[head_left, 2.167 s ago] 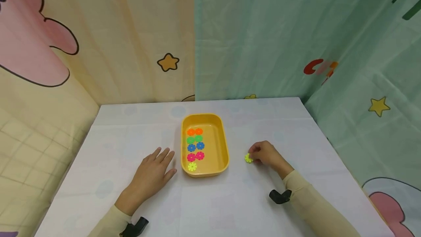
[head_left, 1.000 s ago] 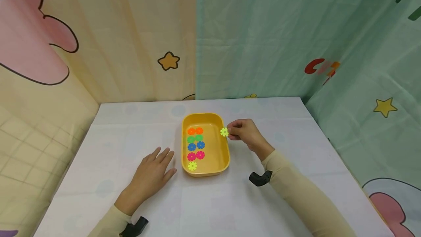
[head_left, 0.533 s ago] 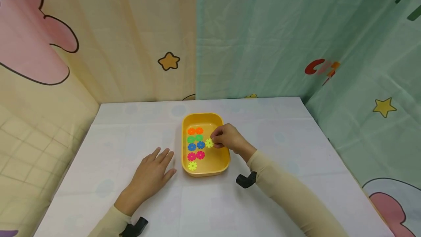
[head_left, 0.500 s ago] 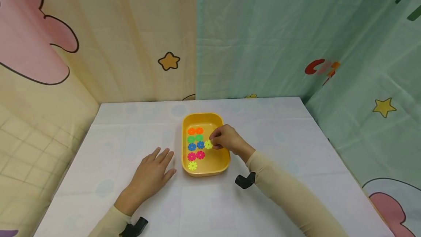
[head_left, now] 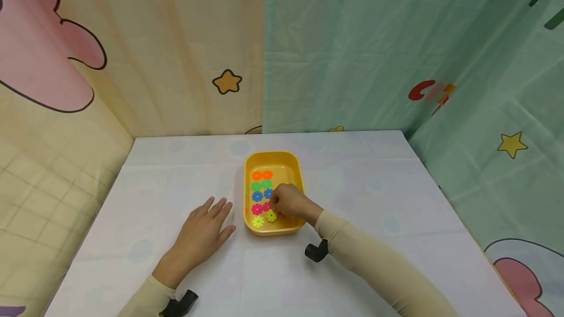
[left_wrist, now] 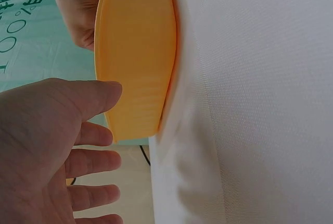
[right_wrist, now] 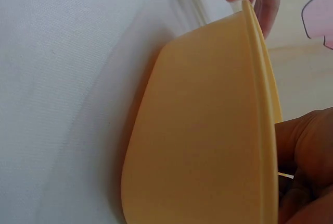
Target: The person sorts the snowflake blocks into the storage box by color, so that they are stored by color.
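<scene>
The yellow tray (head_left: 292,180) holds two columns of small notched flower-shaped discs: orange (head_left: 257,175), green (head_left: 256,186), blue (head_left: 257,196), pink (head_left: 257,209) and yellow (head_left: 258,221). Inside it, my right hand (head_left: 291,203) pinches a second yellow flower-shaped disc (head_left: 270,215), just right of the first yellow one. These fingers partly cover the right-hand pink disc; in the right wrist view only a thin edge of the held disc shows. My left hand (head_left: 204,236) lies with fingers spread on the table, left of the tray; the left wrist view shows its straight fingers.
A white cloth covers the table (head_left: 246,278) around the tray. Printed curtains (head_left: 335,62) stand along the back and sides. A black wrist-worn device (head_left: 316,251) juts from the right forearm, another (head_left: 180,303) from the left.
My right hand has carried the yellow disc from the table at the right, over the tray's right rim, then toward its front beside the other yellow disc. The left hand stays put.
</scene>
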Demonstrator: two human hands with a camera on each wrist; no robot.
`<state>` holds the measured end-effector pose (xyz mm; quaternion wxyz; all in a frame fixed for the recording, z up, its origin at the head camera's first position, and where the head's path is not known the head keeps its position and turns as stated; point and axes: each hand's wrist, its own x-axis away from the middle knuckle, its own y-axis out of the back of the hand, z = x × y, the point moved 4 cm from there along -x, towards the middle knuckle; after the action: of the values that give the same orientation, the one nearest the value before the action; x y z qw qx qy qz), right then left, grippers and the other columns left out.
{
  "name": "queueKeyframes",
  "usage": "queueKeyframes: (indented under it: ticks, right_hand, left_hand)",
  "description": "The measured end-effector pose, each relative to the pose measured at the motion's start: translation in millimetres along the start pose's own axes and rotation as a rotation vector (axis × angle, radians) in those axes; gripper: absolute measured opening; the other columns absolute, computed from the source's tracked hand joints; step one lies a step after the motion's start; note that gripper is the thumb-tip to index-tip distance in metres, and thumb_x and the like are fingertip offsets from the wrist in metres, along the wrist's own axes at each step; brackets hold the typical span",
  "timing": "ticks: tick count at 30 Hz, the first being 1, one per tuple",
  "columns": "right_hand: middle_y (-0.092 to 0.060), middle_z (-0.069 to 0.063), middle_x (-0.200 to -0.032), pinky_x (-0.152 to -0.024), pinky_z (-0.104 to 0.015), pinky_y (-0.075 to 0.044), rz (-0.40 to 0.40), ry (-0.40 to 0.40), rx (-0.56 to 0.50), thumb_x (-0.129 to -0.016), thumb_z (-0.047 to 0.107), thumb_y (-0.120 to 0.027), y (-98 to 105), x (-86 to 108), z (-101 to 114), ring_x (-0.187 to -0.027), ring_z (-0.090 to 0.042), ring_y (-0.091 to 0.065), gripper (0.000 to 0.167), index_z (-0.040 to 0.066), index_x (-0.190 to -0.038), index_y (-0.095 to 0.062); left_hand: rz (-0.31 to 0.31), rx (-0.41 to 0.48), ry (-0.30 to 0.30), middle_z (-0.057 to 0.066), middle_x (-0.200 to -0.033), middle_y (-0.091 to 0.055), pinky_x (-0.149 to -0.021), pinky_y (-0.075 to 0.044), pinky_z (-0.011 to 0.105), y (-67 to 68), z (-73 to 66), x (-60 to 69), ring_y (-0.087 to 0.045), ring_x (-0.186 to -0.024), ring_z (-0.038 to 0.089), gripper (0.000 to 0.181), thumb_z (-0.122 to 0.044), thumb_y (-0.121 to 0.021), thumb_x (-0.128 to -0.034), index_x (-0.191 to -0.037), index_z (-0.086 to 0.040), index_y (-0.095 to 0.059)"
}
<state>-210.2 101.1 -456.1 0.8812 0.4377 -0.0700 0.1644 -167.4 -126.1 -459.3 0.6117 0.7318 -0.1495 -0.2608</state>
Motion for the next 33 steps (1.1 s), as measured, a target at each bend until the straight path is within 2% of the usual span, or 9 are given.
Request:
queueKeyframes:
  ticks: [9, 17, 24, 29, 33]
  right_hand:
    - [-0.064, -0.001, -0.071, -0.052, -0.021, -0.048, 0.008, 0.014, 0.047, -0.09, -0.002, -0.066, -9.5, -0.7, -0.4, -0.056, -0.014, -0.054, 0.015, 0.006, -0.08, -0.074]
    - [-0.061, 0.001, -0.067, -0.049, -0.02, -0.044, 0.007, 0.014, 0.063, -0.089, -0.003, -0.067, -14.4, -2.9, -1.3, -0.055, -0.013, -0.051, 0.017, 0.007, -0.076, -0.072]
    - [-0.057, 0.002, -0.061, -0.047, -0.02, -0.04, -0.004, 0.029, 0.099, -0.087, -0.004, -0.067, -17.9, -3.3, -0.8, -0.054, -0.012, -0.049, 0.02, 0.007, -0.071, -0.071]
    - [-0.057, 0.002, -0.061, -0.047, -0.02, -0.041, -0.03, 0.039, 0.078, -0.09, 0.0, -0.067, -14.6, -1.9, -1.9, -0.054, -0.012, -0.05, 0.019, 0.007, -0.073, -0.072]
    - [-0.064, -0.002, -0.067, -0.051, -0.022, -0.047, -0.076, 0.039, -0.012, -0.094, 0.005, -0.066, -1.7, 2.9, -2.0, -0.057, -0.013, -0.054, 0.015, 0.006, -0.081, -0.075]
  left_hand:
    - [-0.004, 0.001, -0.003, 0.019, -0.144, -0.059, -0.104, -0.045, 0.064, -0.4, 0.7, 0.2, -0.049, -0.136, 0.046, 0.062, -0.038, -0.077, -0.0904, -0.139, -0.003, -0.061]
    - [-0.023, -0.007, -0.017, 0.019, -0.143, -0.06, -0.102, -0.046, 0.064, 0.6, 0.5, 0.0, -0.05, -0.135, 0.046, 0.061, -0.037, -0.078, -0.0897, -0.138, -0.003, -0.062]
    - [-0.013, -0.002, -0.007, 0.018, -0.144, -0.059, -0.103, -0.046, 0.064, 1.0, -0.2, 0.3, -0.049, -0.136, 0.046, 0.062, -0.038, -0.078, -0.0899, -0.138, -0.003, -0.062]
    - [-0.009, -0.002, -0.008, 0.019, -0.144, -0.059, -0.103, -0.046, 0.064, -0.2, 0.0, 1.0, -0.049, -0.136, 0.046, 0.062, -0.038, -0.078, -0.0898, -0.138, -0.002, -0.062]
    - [-0.006, 0.002, -0.006, 0.019, -0.144, -0.058, -0.103, -0.045, 0.065, -0.7, 0.2, 1.6, -0.049, -0.136, 0.047, 0.062, -0.038, -0.077, -0.0903, -0.139, -0.002, -0.062]
